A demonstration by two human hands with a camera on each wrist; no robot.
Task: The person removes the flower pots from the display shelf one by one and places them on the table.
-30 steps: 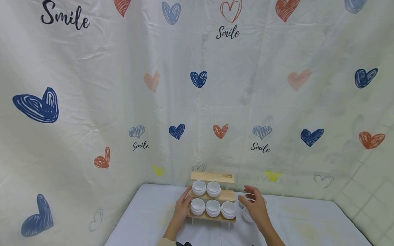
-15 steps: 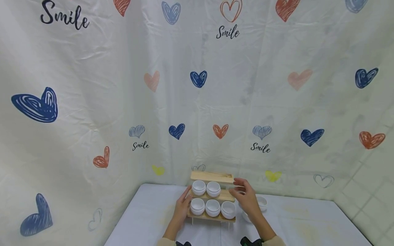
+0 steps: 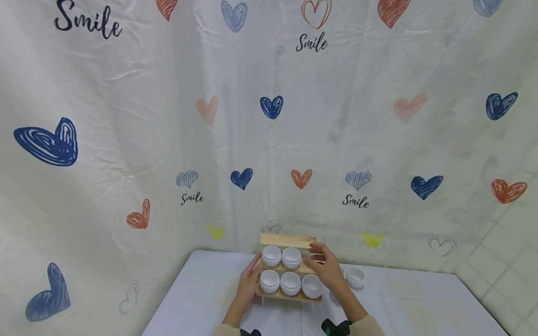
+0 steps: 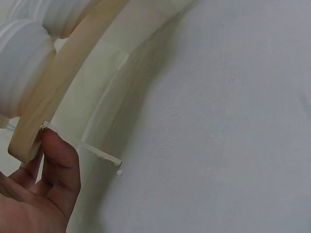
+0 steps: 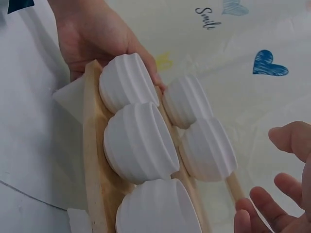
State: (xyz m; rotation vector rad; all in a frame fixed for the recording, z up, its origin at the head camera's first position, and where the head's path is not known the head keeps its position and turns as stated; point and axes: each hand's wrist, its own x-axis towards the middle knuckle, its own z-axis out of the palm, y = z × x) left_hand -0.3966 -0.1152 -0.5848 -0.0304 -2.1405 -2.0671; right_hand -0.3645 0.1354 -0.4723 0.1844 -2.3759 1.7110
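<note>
A three-tier wooden display stand (image 3: pixel 290 298) holds white ribbed cups. Three are on the bottom tier, among them the bottom right cup (image 3: pixel 312 286), and two sit on the middle tier, one of them the middle-tier right cup (image 3: pixel 291 257). My left hand (image 3: pixel 247 287) grips the stand's left end; the left wrist view shows its fingers (image 4: pixel 60 150) around the wooden board by a thin white leg. Over the right end of the middle tier is my right hand (image 3: pixel 329 270). Its fingers are spread and loosely bent, with nothing seen between them in the right wrist view.
More white cups stand on the table right of the stand, including one farther right (image 3: pixel 356 277); others are partly behind my right forearm. The white-covered table (image 3: pixel 412 298) meets a heart-patterned curtain (image 3: pixel 328 140) behind the stand.
My right hand has moved left, from above the loose cups to the stand's right end, uncovering a cup on the table. My left hand keeps its place on the stand.
</note>
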